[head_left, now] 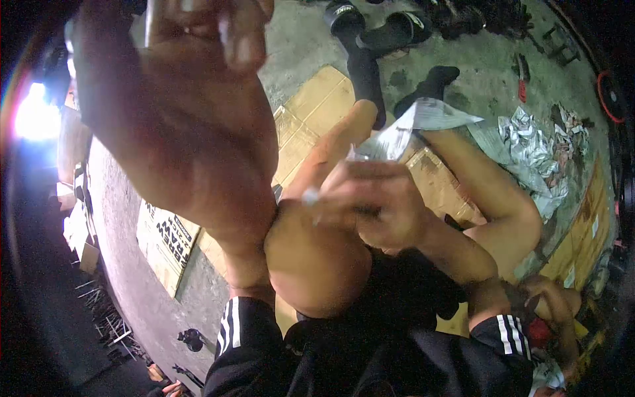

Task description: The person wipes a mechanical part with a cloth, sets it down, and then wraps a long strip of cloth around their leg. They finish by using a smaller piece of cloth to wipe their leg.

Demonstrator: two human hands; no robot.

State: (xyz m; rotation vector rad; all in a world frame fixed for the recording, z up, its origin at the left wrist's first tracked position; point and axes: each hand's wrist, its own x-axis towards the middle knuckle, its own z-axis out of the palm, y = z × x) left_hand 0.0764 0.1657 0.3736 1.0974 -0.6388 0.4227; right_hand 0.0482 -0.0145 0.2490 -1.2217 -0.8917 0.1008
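My left hand [198,126] is raised very close to the camera, its palm showing large. Its fingers curl at the top edge, blurred and partly cut off, so whatever they may hold is hidden. Over my lap, my right hand [380,205] is closed on a sheet of newspaper [403,132]. The printed sheet sticks up from the fist and trails toward the right. A small pale spot shows at the fingertips, too smeared to name. My bare knee [317,264] lies just below the two hands.
Crumpled newspaper [529,145] lies on the concrete floor at the right, near a red-handled tool [522,89]. Flattened cardboard [317,99] is under my legs, and a printed piece [165,245] lies left. Black slides [397,30] are at the top. Another person's arm [562,317] shows lower right.
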